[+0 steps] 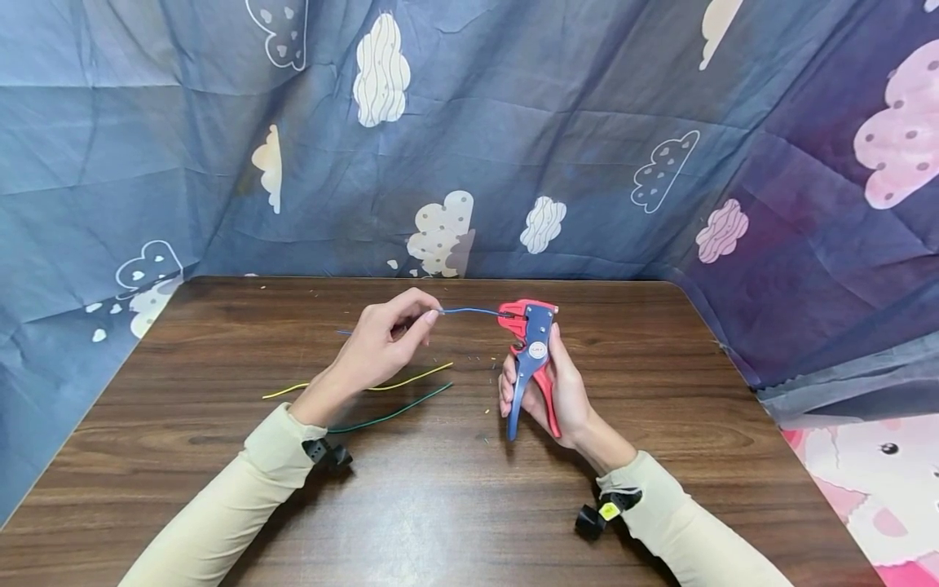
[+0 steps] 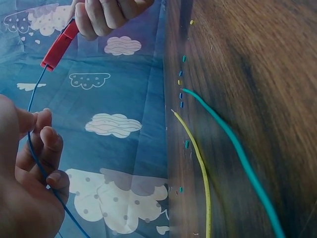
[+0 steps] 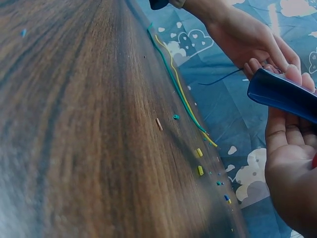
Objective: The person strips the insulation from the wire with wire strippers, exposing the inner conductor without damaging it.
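A blue wire runs from my left hand into the red jaws of a wire stripper. Thumb and fingertips of the left hand pinch the wire, and its tail passes back across the palm in the left wrist view. My right hand grips the stripper upright by its blue and red handles, jaws facing left. The handles stand apart from each other. In the left wrist view the wire goes into the end of the red jaw head; the tip inside is hidden.
On the brown wooden table lie a yellow wire and a green wire, partly behind the left forearm. Several small insulation bits and a short copper-coloured piece are scattered nearby. A cloud-patterned cloth hangs behind.
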`<state>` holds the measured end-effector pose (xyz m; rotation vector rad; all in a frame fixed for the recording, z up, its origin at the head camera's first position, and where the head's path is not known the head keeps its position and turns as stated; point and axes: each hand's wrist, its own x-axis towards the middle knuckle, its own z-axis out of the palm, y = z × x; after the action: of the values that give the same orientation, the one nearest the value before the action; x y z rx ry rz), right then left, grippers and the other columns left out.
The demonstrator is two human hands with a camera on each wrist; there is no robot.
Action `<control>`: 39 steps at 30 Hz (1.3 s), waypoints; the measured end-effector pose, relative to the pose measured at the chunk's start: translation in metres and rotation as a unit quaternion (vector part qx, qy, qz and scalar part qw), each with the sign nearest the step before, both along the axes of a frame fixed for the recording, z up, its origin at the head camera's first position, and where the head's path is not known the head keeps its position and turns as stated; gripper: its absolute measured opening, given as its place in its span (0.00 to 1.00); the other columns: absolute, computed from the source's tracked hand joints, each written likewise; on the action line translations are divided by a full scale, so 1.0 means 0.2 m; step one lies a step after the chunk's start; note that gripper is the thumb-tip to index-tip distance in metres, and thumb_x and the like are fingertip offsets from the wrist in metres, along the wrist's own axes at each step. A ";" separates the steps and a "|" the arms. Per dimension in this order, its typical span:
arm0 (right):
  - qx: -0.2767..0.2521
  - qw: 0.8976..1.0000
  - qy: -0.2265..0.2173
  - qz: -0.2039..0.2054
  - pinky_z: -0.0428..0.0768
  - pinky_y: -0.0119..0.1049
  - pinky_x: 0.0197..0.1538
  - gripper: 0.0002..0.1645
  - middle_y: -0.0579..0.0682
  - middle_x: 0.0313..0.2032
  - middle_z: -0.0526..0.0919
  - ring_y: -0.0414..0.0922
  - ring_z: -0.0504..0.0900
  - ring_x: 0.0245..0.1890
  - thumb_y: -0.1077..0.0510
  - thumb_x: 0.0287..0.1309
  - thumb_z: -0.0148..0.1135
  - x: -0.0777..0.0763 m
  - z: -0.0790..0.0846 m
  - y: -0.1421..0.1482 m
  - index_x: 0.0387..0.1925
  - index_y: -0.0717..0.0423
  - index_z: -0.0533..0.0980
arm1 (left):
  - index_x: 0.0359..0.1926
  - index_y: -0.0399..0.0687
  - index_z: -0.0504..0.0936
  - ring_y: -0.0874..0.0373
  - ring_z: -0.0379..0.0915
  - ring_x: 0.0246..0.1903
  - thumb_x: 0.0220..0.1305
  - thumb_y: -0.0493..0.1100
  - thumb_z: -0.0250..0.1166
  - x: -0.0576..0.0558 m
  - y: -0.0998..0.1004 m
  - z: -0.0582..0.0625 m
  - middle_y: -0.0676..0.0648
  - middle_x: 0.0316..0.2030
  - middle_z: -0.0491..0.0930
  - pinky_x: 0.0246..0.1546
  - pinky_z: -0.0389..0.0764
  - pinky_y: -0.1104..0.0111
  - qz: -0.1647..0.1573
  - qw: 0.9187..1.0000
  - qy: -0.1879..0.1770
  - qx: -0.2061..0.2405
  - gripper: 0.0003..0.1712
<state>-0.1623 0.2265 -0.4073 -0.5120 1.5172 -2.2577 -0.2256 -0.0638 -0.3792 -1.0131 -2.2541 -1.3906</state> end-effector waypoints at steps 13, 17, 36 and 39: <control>0.026 0.999 0.009 -0.022 0.84 0.39 0.35 0.48 0.45 0.27 0.78 0.43 0.80 0.27 0.20 0.77 0.17 0.00 -0.01 -0.01 0.39 0.51 0.71 | 0.49 0.57 0.85 0.60 0.70 0.19 0.82 0.44 0.62 0.00 0.00 0.01 0.59 0.24 0.80 0.22 0.65 0.71 0.001 1.000 0.000 -0.001 0.05; 0.049 0.998 0.013 -0.041 0.83 0.40 0.33 0.49 0.45 0.25 0.78 0.43 0.79 0.24 0.19 0.76 0.16 0.01 0.00 -0.01 0.36 0.52 0.71 | 0.49 0.57 0.85 0.60 0.70 0.19 0.82 0.44 0.62 0.00 0.00 0.01 0.59 0.24 0.80 0.22 0.65 0.71 0.001 1.000 0.001 -0.003 0.05; 0.067 0.992 0.035 -0.103 0.74 0.34 0.19 0.52 0.46 0.15 0.71 0.42 0.71 0.13 0.18 0.74 0.14 -0.01 0.00 -0.02 0.24 0.53 0.66 | 0.50 0.56 0.86 0.59 0.71 0.19 0.81 0.42 0.62 0.01 0.00 0.00 0.59 0.23 0.80 0.22 0.65 0.69 -0.002 1.000 0.012 0.001 0.07; 0.062 0.992 0.028 -0.106 0.73 0.35 0.19 0.53 0.46 0.15 0.71 0.42 0.71 0.13 0.17 0.74 0.14 0.00 0.00 -0.02 0.24 0.54 0.66 | 0.50 0.56 0.86 0.59 0.70 0.18 0.82 0.42 0.62 0.01 0.01 0.00 0.59 0.23 0.80 0.21 0.66 0.66 -0.006 1.000 0.013 -0.002 0.07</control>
<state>-0.1623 0.2215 -0.4078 -0.3986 1.8034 -2.2999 -0.2241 -0.0627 -0.3790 -1.0408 -2.2371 -1.3710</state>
